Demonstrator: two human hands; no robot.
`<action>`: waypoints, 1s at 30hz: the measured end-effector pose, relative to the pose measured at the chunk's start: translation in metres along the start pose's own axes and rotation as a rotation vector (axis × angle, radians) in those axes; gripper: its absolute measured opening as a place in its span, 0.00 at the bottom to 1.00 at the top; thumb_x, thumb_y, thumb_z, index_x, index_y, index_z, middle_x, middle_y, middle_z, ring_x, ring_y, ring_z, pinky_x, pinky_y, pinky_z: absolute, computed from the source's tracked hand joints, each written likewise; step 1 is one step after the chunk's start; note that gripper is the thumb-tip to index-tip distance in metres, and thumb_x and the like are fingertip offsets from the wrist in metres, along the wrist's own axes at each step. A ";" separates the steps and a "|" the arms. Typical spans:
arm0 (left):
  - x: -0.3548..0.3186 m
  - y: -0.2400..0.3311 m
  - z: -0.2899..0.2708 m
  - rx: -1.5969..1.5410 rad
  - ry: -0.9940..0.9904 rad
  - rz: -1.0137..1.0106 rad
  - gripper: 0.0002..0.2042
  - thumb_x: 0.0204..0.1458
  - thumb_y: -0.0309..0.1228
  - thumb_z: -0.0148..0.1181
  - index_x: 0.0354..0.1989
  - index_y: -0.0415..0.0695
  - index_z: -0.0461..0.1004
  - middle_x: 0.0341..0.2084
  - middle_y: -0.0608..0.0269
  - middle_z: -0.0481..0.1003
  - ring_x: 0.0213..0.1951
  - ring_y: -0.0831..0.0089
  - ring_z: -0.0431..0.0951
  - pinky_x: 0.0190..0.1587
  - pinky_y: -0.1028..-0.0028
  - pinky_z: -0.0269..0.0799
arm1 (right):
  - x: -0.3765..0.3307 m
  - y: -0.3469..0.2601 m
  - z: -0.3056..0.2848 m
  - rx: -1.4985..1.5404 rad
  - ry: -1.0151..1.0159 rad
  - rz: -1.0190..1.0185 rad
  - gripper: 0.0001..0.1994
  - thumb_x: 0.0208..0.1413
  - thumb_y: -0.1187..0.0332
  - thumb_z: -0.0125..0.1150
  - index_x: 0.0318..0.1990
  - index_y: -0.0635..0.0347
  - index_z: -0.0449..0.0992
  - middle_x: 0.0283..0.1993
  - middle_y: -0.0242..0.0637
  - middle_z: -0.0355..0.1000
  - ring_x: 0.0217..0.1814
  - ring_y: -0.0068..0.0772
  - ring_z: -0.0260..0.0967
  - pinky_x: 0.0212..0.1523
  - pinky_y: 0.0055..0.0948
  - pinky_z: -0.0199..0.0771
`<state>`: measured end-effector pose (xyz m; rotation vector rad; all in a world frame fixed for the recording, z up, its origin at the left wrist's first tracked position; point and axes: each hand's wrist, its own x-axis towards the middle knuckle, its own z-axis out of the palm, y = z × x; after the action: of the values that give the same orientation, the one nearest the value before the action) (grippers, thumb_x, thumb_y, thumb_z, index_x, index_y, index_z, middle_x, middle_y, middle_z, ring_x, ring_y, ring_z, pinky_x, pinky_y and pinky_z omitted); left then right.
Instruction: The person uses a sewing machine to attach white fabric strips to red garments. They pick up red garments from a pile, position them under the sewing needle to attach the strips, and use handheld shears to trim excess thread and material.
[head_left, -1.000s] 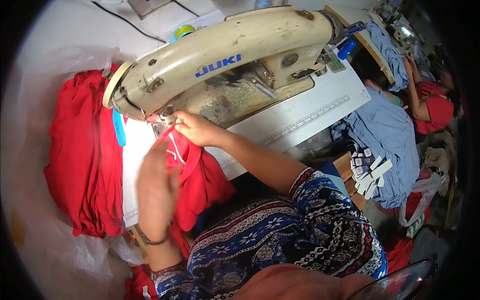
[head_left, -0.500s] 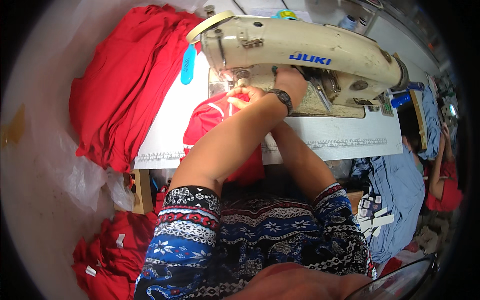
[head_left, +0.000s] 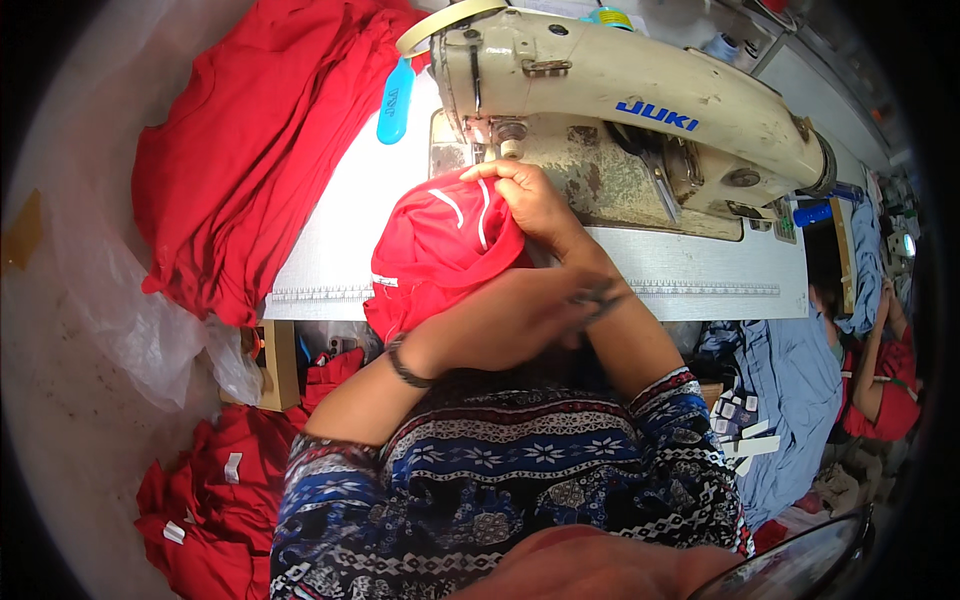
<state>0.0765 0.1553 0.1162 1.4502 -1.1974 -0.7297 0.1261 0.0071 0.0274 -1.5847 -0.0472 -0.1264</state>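
My right hand (head_left: 535, 205) pinches the upper edge of a red garment piece (head_left: 420, 240) with white trim lines, just in front of the sewing machine's needle area. The cloth hangs over the table's near edge. My left hand (head_left: 510, 315), a dark band on its wrist, crosses over my right forearm and is smeared by motion. A small dark object (head_left: 595, 303) shows at its fingers, too blurred to name. Scissors (head_left: 655, 178) with dark handles lie on the bed of the cream sewing machine (head_left: 600, 85).
A heap of red cloth (head_left: 250, 150) covers the table's left. A blue tag-shaped piece (head_left: 396, 100) hangs by the machine head. A ruler strip (head_left: 700, 290) runs along the front edge. More red cloth (head_left: 225, 500) lies lower left; blue cloth (head_left: 785, 400) hangs right, near another person (head_left: 880, 390).
My left hand has drawn back from the machine bed toward me, crossing over my right forearm. My right hand still holds the red garment piece, its wrist now uncovered. The view has shifted slightly.
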 end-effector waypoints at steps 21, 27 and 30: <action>-0.025 -0.108 -0.142 0.328 0.640 -0.168 0.14 0.52 0.24 0.62 0.46 0.35 0.71 0.36 0.59 0.75 0.41 0.73 0.75 0.46 0.74 0.70 | -0.001 -0.002 0.033 0.110 0.136 -0.002 0.08 0.52 0.75 0.62 0.40 0.66 0.78 0.39 0.33 0.77 0.40 0.19 0.71 0.44 0.21 0.72; -0.046 -0.055 -0.101 0.708 0.776 -0.178 0.17 0.55 0.26 0.58 0.51 0.36 0.66 0.41 0.50 0.72 0.46 0.64 0.72 0.50 0.70 0.66 | -0.005 -0.007 0.036 0.145 0.145 0.058 0.11 0.51 0.77 0.64 0.42 0.66 0.77 0.34 0.27 0.73 0.34 0.15 0.67 0.37 0.18 0.70; -0.051 -0.040 -0.071 0.397 0.719 -0.194 0.09 0.61 0.26 0.50 0.47 0.36 0.67 0.33 0.61 0.73 0.32 0.79 0.71 0.35 0.78 0.67 | -0.007 -0.015 0.040 0.179 0.150 0.071 0.11 0.51 0.77 0.63 0.43 0.66 0.77 0.32 0.24 0.71 0.32 0.13 0.65 0.35 0.17 0.69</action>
<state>0.1368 0.2241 0.0874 1.9497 -0.6578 -0.0497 0.1193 0.0477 0.0409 -1.3924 0.1122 -0.1802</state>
